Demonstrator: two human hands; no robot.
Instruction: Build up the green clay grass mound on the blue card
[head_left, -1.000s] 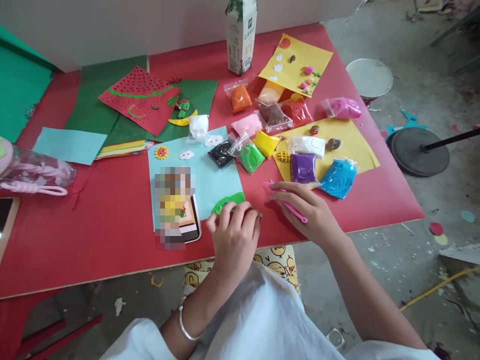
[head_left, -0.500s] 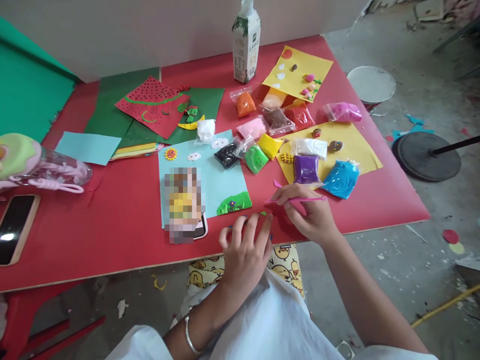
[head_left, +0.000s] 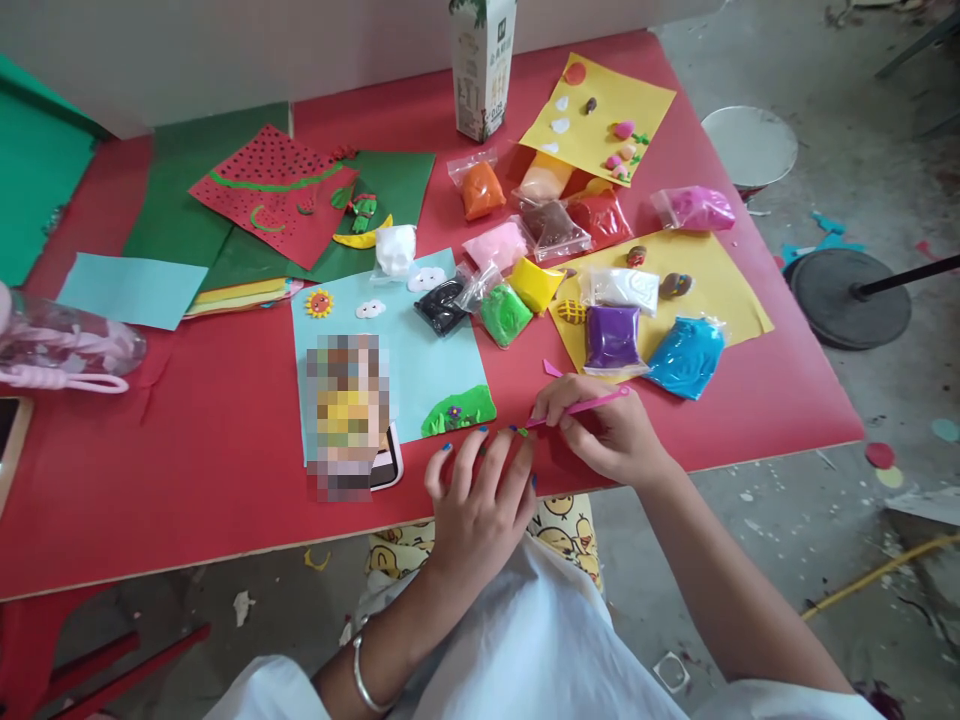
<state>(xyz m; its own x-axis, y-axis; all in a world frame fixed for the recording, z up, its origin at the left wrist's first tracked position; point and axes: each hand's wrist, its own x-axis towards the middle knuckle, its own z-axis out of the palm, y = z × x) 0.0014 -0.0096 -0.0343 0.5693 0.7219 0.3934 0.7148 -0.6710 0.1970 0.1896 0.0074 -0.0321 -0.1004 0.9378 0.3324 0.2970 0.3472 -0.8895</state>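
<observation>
My right hand (head_left: 611, 435) is closed round a thin pink clay-modelling tool (head_left: 596, 402), whose tip points left toward a tiny green bit of clay (head_left: 523, 432) on the red table. Flat at the table's near edge lies my left hand (head_left: 480, 490), fingers spread, with its fingertips beside that green bit. Whether a fingertip presses on the bit, I cannot tell. Just beyond is a light-blue sheet (head_left: 420, 350) bearing a clay sun (head_left: 319, 304), clouds (head_left: 370, 309) and a green grass patch (head_left: 461, 408). A phone (head_left: 388, 465) with a blurred-out screen covers its lower left.
Bags of coloured clay, among them green (head_left: 505, 315), purple (head_left: 612, 338) and blue (head_left: 686, 357), lie beyond my hands. A carton (head_left: 482, 75) stands at the back. Left are a watermelon picture (head_left: 274, 195) and a clear bottle (head_left: 82, 337). The red table's edge (head_left: 750, 460) runs close by.
The pink tool has tilted, its left tip now lower and close to the green bit. My left fingers have spread slightly. The whole view has shifted a little.
</observation>
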